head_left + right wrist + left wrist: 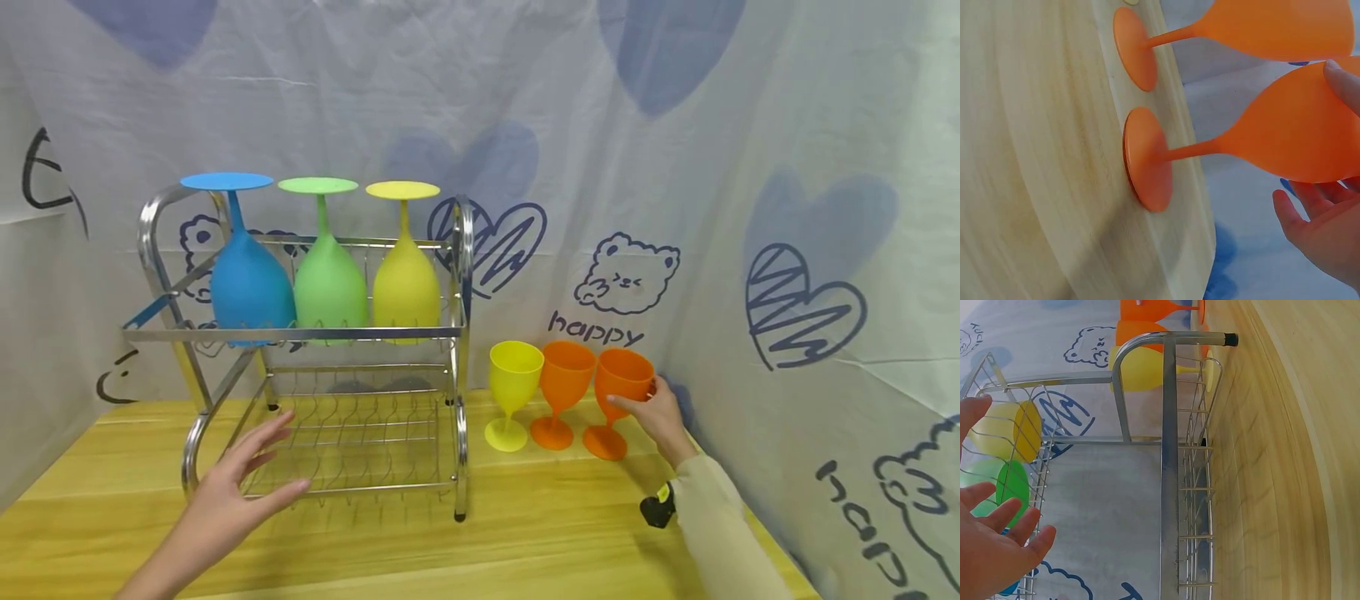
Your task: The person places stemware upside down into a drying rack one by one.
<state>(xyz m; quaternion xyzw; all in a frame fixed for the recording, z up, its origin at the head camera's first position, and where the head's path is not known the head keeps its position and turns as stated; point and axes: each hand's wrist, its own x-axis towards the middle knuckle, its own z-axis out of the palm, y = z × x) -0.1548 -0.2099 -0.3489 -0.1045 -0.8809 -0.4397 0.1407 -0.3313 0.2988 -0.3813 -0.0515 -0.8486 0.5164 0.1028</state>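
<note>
The right hand (660, 417) is at the rightmost orange goblet (624, 375), thumb on the front of its bowl and fingers curled round the far side. In the right wrist view that goblet's foot (1149, 159) is at the tabletop; whether it touches cannot be told. Beside it stand a second orange goblet (567, 375) and a yellow goblet (515, 375), both upright. The left hand (232, 492), fingers spread and holding nothing, hovers before the lower tier of a metal dish rack (292, 335). Upside down on the upper tier are blue (251, 287), green (330, 287) and yellow (407, 287) goblets.
The rack's lower tier (360, 427) is a wire grid above the wooden table (540, 533). A patterned white sheet (675, 167) hangs behind and along the sides. A small black object (657, 508) is by the right sleeve (720, 517).
</note>
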